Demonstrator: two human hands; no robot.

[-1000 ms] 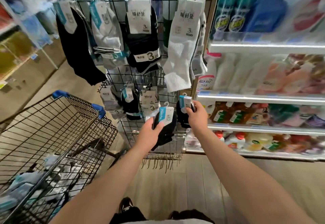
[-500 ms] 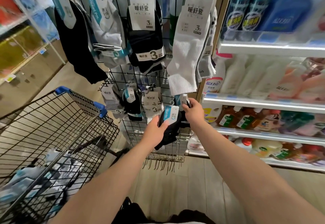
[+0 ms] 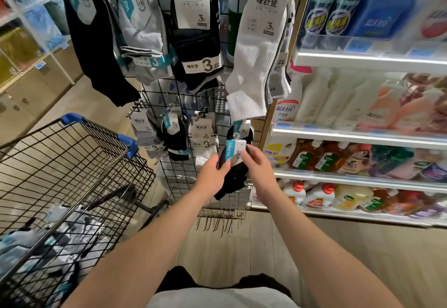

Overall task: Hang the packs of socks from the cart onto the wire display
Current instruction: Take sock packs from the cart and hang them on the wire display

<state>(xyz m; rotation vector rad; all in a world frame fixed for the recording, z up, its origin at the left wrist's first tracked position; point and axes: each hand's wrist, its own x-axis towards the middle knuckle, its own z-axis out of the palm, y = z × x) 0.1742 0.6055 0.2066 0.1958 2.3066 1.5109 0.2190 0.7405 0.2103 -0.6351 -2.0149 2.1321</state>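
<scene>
The left hand [image 3: 214, 177] is gripping a pack of black socks [image 3: 232, 179] from the left, its thumb lying across the front just below the card header. The right hand [image 3: 260, 167] is pinching the right edge of that white and blue header with its fingertips. Both hands are holding the pack up in front of the lower right part of the wire display [image 3: 176, 174], and its small hanger hook is pointing upward, just below another dark pack [image 3: 242, 129] that is already hanging on the grid.

To the left, three more small packs [image 3: 174, 135] are hanging in the same lower row, and larger packs in black, grey and white [image 3: 256, 48] are hanging along the row above. A bunch of bare metal hooks [image 3: 220, 218] is dangling from the display's bottom edge.

Farther left, the cart [image 3: 79, 162] is standing beside the display, its wire basket holding a loose heap of sock packs [image 3: 46, 249] in white, grey, black and light blue, all lying at the bottom of the near end. The far end of the basket is showing only bare wire.

On the right, the store shelves [image 3: 358, 135] are carrying rows of detergent and cleaner bottles [image 3: 312, 160].
</scene>
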